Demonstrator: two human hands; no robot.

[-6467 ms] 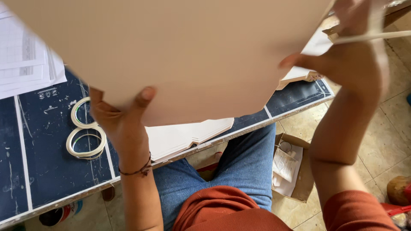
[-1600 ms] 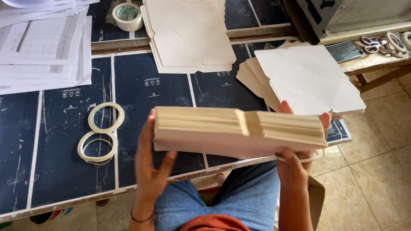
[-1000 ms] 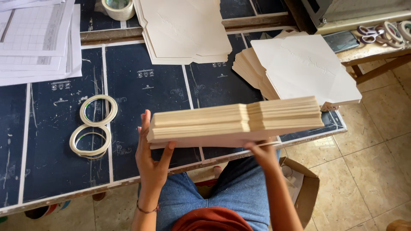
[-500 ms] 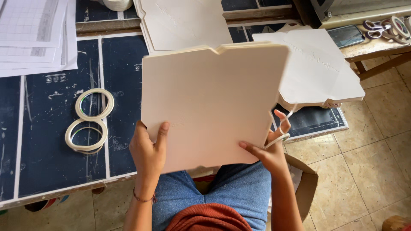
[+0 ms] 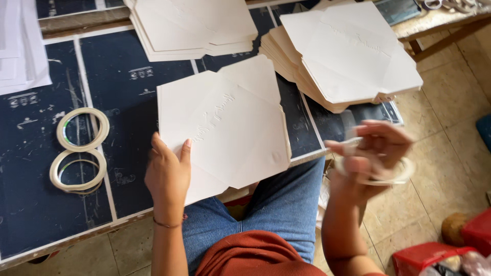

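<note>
The left hand rests on the near left edge of a cream card, thumb on top, fingers curled under, so it pinches the sheet. The card lies flat on the dark tabletop, its near corner hanging over the edge above the person's jeans. The sheet is cut with flaps, like an unfolded envelope, and bears faint embossed marks.

The right hand is off the tabletop's near right corner, blurred; its fingers close around a pale tape ring, though the exact grip is hard to make out.

Behind the card sit two stacks of the same cards: one at the far edge, another to the right, reaching over the tabletop's right end. Two tape rolls lie touching each other to the left of the left hand. White paper sheets sit at the far left. On the tiled floor, lower right, stands a red container.
</note>
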